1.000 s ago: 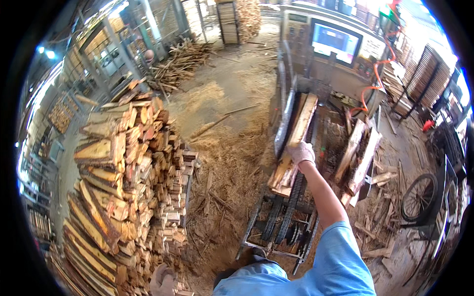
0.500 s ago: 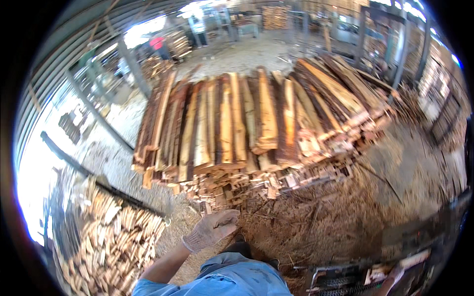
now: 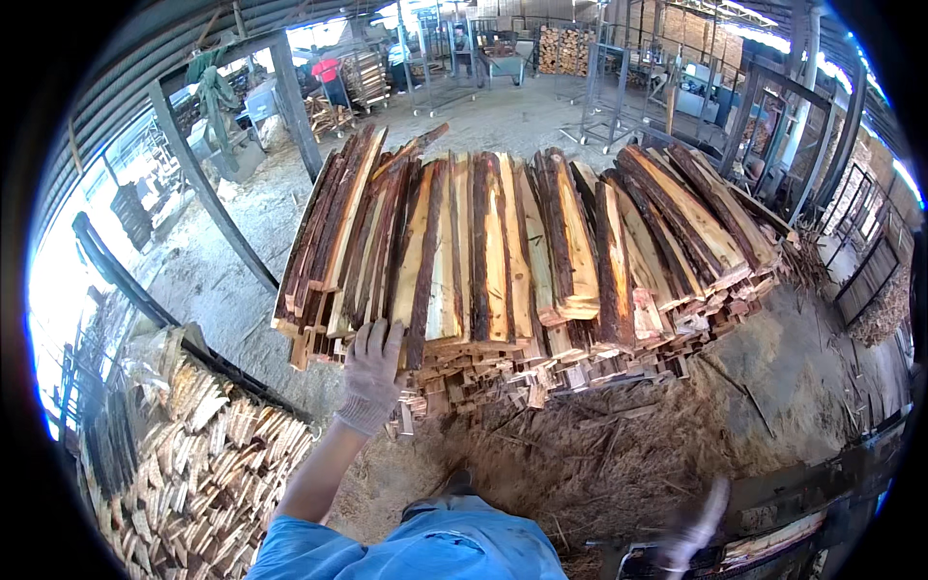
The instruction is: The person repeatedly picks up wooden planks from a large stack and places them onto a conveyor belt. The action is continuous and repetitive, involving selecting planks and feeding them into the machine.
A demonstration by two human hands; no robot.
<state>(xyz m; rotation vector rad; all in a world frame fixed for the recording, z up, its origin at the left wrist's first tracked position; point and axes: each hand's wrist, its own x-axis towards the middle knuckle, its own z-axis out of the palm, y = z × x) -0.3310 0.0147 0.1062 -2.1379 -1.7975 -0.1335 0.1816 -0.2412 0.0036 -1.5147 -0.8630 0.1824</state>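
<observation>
My left hand (image 3: 373, 370), in a pale knit glove, rests its outstretched fingers against the near ends of rough-sawn boards (image 3: 440, 280) at the left part of a wide stack. The boards lie side by side, bark-edged, their long sides pointing away from me; no board is lifted in this hand. My right hand (image 3: 698, 530), also gloved, is low at the right, beside a dark metal machine (image 3: 773, 522). Motion smears its fingers. A strip of wood (image 3: 773, 543) lies on the machine near that hand.
Split wood pieces (image 3: 208, 464) are heaped at the lower left, behind a metal rail (image 3: 242, 382). Wood debris covers the floor (image 3: 580, 435) between me and the stack. Metal posts (image 3: 298, 106) and wheeled frames (image 3: 604, 101) stand farther off. A person in red (image 3: 327, 72) is at the far left.
My left hand has moved forward and left onto the board ends. My right hand has shifted left and away from the wood strip on the machine. The view has also shifted.
</observation>
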